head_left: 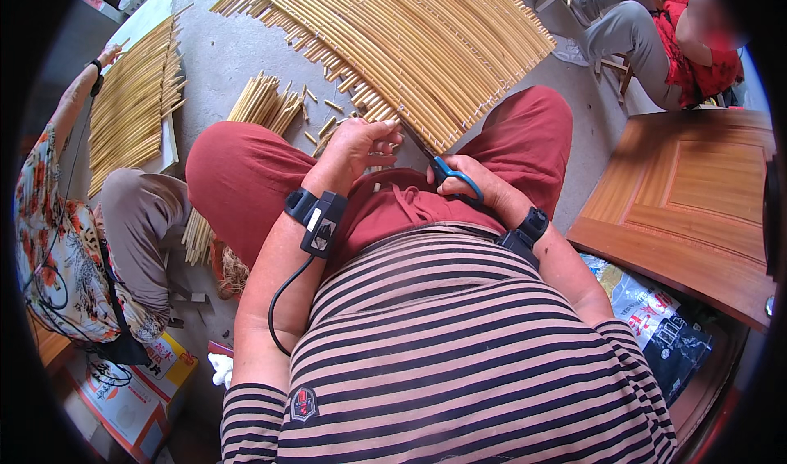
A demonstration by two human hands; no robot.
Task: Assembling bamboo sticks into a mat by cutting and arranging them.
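A large mat of yellow-brown reed stalks (402, 46), tied together with rows of pale cord, slopes away from my lap, its near edge between my knees. At that edge my left hand (357, 144) is closed, with thumb and forefinger pressed against the stalk ends; what they pinch is too small to make out. My right hand (479, 177) grips a pair of scissors by its blue handles (456, 175). The dark blades point up and left along the mat's edge, close to my left fingertips. How far the blades are apart is hard to tell.
Loose reed stalks (261, 107) and short cut pieces (326, 125) lie on the floor left of the mat. A co-worker's hand (109, 54) is at another reed mat (131, 107). At right are a seated person (639, 34), a wooden panel (680, 181) and a plastic bag (656, 316).
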